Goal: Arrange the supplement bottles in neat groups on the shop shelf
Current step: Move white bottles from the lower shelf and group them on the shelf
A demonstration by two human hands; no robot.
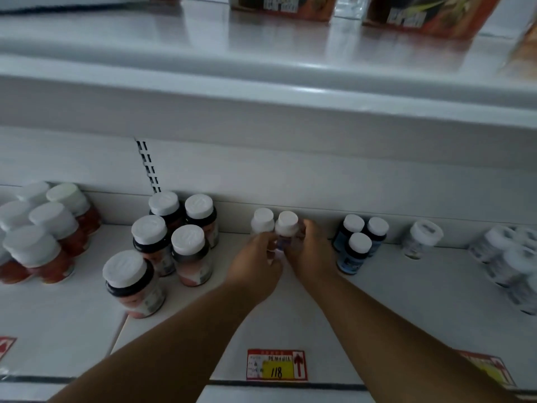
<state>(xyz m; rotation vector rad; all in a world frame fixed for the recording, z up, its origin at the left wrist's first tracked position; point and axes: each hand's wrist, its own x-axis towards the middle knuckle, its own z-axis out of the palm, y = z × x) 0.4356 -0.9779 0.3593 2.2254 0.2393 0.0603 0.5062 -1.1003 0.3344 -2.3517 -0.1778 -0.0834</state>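
Note:
Two small white-capped bottles stand side by side at the back of the white shelf (406,301). My left hand (255,266) curls its fingers round the left bottle (262,221). My right hand (308,251) grips the right bottle (287,223), and the two hands meet in front of the pair. Left of them stands a group of several larger dark bottles with pink labels (189,251). To the right are three blue-labelled bottles (359,242). The lower parts of the held bottles are hidden behind my fingers.
Orange-labelled bottles (43,234) cluster at far left. A single clear bottle (424,238) and a blurred group of pale bottles (511,257) stand at right. A price tag reading 118 (277,365) sits on the front edge. The upper shelf (261,91) overhangs with orange boxes.

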